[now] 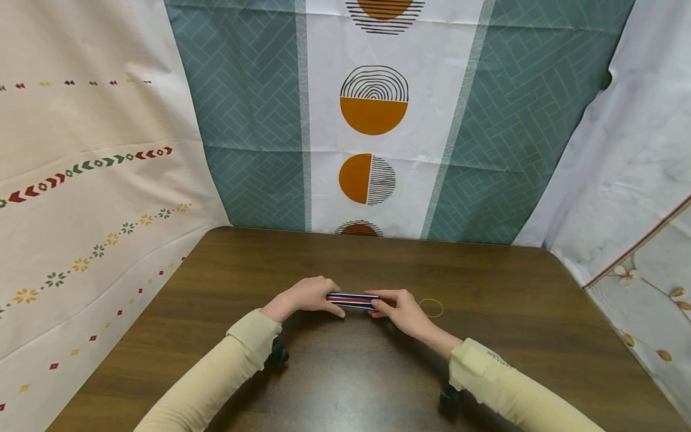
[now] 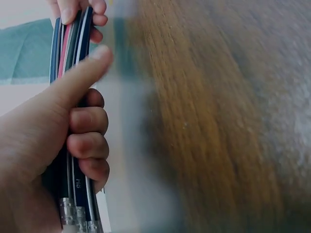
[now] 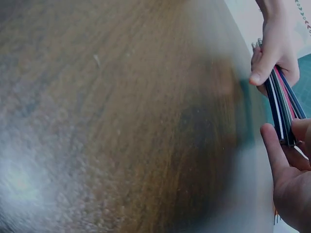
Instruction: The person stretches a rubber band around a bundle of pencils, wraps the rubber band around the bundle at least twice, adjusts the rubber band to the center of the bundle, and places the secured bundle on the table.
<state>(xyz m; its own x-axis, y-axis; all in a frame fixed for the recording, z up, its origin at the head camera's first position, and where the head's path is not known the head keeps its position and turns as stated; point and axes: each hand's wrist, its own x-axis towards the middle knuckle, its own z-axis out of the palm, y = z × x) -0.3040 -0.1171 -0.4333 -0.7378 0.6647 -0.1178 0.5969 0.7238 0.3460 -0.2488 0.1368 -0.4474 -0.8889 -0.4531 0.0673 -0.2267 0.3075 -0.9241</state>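
Observation:
A bundle of pencils [image 1: 353, 300], mostly dark with pale stripes and one red or pink, is held lengthwise between both hands above the table. My left hand [image 1: 310, 295] grips the bundle around its left part, fingers curled round it and thumb along it in the left wrist view. Past that palm stick out the pencils' silvery ferrule ends [image 2: 73, 213], with "HB" printed on one shaft. At the opposite end, my right hand [image 1: 402, 312] pinches the pencils between thumb and fingers. One finger [image 3: 273, 150] of it stretches out beside the pencil ends.
On the brown wooden table [image 1: 367, 372], a thin yellow rubber band [image 1: 430, 299] lies just right of the right hand. Patterned cloths [image 1: 259, 120] hang behind the table and on both sides. Dark wrist cameras [image 1: 278, 354] sit under the sleeves.

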